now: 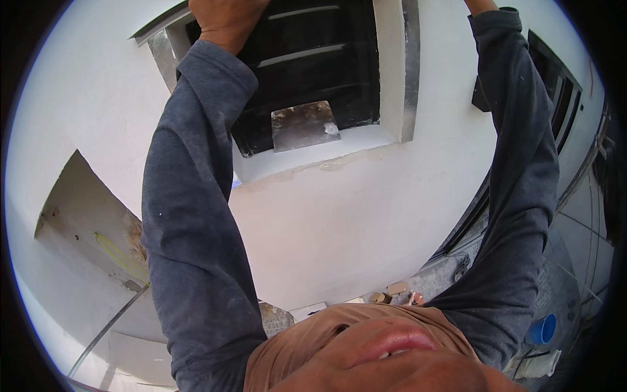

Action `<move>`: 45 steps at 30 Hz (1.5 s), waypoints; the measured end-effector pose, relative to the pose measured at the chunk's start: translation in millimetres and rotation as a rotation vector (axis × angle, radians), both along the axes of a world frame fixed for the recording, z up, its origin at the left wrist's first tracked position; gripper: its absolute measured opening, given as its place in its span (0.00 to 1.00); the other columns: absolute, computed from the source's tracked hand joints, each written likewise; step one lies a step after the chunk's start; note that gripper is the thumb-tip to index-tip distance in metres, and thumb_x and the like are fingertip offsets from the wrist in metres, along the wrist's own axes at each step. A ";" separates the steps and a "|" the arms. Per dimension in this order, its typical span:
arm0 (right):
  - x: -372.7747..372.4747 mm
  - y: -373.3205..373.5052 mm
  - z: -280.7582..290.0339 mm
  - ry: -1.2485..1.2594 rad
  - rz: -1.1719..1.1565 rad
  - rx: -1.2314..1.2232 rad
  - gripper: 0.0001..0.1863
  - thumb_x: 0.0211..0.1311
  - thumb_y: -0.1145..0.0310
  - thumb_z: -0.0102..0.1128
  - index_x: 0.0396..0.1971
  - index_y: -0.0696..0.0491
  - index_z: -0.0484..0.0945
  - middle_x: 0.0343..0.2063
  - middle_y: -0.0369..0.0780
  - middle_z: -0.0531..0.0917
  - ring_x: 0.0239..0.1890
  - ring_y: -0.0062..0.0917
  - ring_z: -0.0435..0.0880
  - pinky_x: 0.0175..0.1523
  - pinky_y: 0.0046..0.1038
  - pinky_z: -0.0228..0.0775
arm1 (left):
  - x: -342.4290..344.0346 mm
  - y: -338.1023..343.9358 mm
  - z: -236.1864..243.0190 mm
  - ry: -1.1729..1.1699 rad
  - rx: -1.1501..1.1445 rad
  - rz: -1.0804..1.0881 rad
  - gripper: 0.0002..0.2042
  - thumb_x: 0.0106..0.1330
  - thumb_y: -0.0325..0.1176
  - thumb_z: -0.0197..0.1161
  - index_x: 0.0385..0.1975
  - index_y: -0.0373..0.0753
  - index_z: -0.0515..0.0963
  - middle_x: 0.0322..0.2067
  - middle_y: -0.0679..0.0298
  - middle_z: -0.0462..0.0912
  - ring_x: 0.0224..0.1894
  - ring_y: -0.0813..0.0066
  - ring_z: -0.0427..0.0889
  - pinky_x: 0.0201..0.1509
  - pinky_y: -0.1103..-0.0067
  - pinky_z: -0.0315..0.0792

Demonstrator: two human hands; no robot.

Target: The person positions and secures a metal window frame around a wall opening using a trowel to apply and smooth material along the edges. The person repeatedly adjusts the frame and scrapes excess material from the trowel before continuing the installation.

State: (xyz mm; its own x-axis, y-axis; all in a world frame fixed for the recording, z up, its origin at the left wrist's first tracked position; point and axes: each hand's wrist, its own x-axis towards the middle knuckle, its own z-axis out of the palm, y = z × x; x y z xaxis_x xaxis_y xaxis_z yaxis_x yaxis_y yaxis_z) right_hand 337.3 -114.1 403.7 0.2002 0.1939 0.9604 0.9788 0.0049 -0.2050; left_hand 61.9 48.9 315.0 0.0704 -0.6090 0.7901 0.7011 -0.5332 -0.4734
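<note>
Both arms, in dark grey sleeves, reach up along a white wall [326, 235] toward the top edge of the head view. My left hand [230, 21] is beside the upper left of a window with a dark pane [313, 72]; its fingers are cut off by the picture's edge. Of my right hand [481, 5] only a sliver near the wrist shows, to the right of the window. What either hand touches or holds is out of sight. A smeared, grey-brown rectangular plate [304, 127] stands at the bottom of the pane, by the white sill [326, 149].
Grey strips [411, 72] edge the window opening. A recess with a yellow hose or cord [117, 255] lies at left. Another dark-barred window [558, 85] is at far right. Far below are paving, a blue bucket [541, 328] and scattered pieces [396, 287].
</note>
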 end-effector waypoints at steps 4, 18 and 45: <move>-4.8 3.1 -1.4 0.003 0.013 0.008 0.12 0.66 0.69 0.63 0.24 0.58 0.75 0.16 0.42 0.80 0.17 0.26 0.82 0.18 0.30 0.75 | 0.3 0.5 0.2 -0.002 0.012 -0.016 0.07 0.54 0.29 0.68 0.21 0.43 0.75 0.25 0.64 0.76 0.30 0.62 0.80 0.31 0.69 0.75; 1.7 11.7 -1.7 -0.073 -0.015 0.040 0.12 0.64 0.66 0.66 0.25 0.58 0.78 0.19 0.44 0.82 0.19 0.30 0.83 0.23 0.34 0.75 | -0.6 0.7 0.0 -0.010 0.028 0.004 0.08 0.53 0.30 0.69 0.21 0.43 0.74 0.25 0.65 0.75 0.32 0.63 0.78 0.31 0.69 0.75; -41.1 18.9 7.1 -0.107 -0.062 -0.078 0.11 0.60 0.67 0.69 0.29 0.61 0.88 0.17 0.46 0.85 0.17 0.28 0.84 0.26 0.32 0.78 | 0.7 7.0 2.0 -0.015 -0.006 -0.022 0.09 0.53 0.32 0.71 0.23 0.42 0.75 0.27 0.63 0.77 0.35 0.60 0.79 0.34 0.67 0.76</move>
